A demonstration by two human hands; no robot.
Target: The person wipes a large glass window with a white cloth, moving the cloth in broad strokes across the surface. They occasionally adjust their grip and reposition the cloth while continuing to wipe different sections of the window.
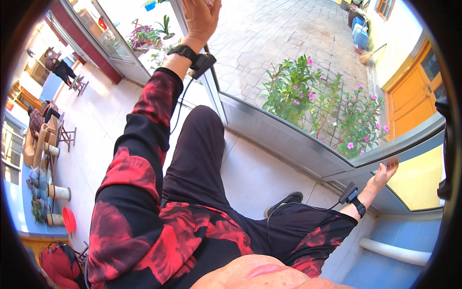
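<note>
My left hand [200,20] is raised at the top edge of the view, close to the upright metal frame [213,77] of a glazed panel. Its fingertips are cut off, and I cannot tell whether it holds the small pale patch at its fingers. Low on the right, my right hand [384,176] is at the lower metal rail and glass, its fingers apart and nothing visible in them. The large glass pane [281,39] lies before me, above a grey metal lower panel [274,133]. Each wrist wears a black strapped device with a cable.
Pink-flowered plants [317,104] grow beyond the glass in a paved yard. Behind my left arm, people [61,67] sit on stools on the tiled floor [92,133]. Spools [59,192] and a red basin [68,219] stand at left. A white pipe [395,251] runs along the lower right.
</note>
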